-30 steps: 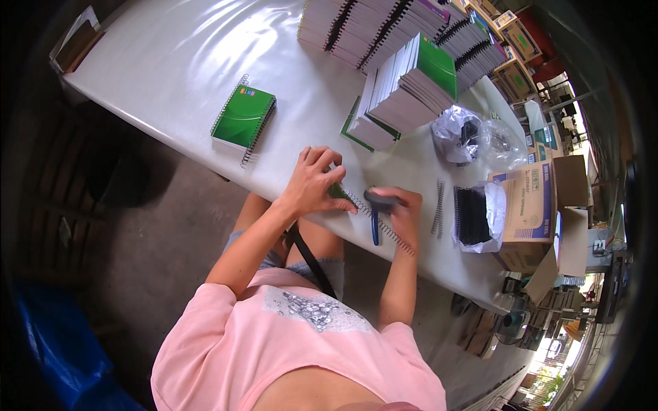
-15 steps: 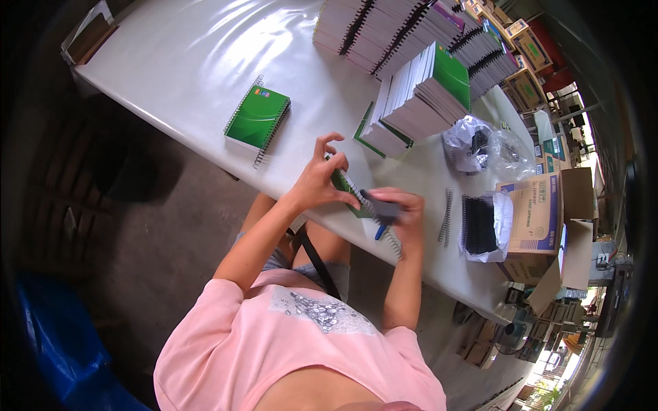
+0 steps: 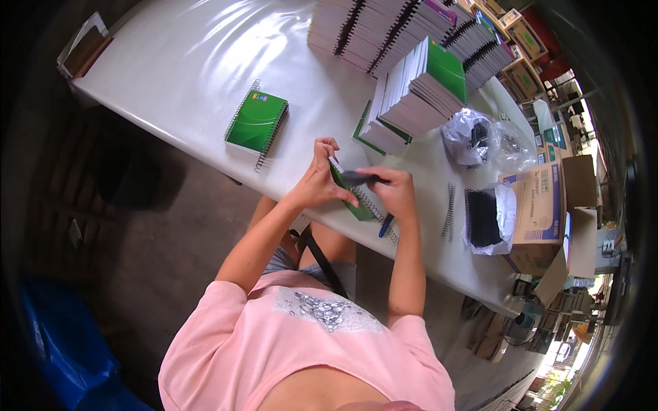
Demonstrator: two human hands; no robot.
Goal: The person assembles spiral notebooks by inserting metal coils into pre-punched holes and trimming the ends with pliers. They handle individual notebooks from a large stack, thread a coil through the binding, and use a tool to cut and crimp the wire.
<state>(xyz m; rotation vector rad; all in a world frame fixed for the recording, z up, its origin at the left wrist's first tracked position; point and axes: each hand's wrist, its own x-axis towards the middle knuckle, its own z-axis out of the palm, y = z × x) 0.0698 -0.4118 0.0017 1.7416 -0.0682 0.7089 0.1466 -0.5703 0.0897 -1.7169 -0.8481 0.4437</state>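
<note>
My left hand [image 3: 317, 181] is closed around a small green notebook [image 3: 363, 212], holding it tilted at the table's near edge. A wire spiral runs along the notebook's edge, and its loose coil end [image 3: 393, 235] sticks out past the near corner. In my right hand [image 3: 395, 196] is a dark, flat tool [image 3: 356, 177], blurred, at the far part of that spiral edge; its exact kind is unclear. Below the right hand shows a slim blue object [image 3: 386, 225], partly hidden by the fingers. A finished-looking green notebook [image 3: 257, 122] with spirals protruding lies to the left.
Beyond my hands stands a stack of green-covered notebooks [image 3: 426, 92], with taller spiral-bound stacks [image 3: 373, 34] behind. To the right are plastic bags [image 3: 506, 152], a loose spiral [image 3: 449, 212], a bundle of black spirals [image 3: 482, 216] and an open cardboard box [image 3: 534, 205].
My right hand and the dark tool have moved away from me and left along the notebook's spiral edge, toward its far end. My left hand keeps its hold.
</note>
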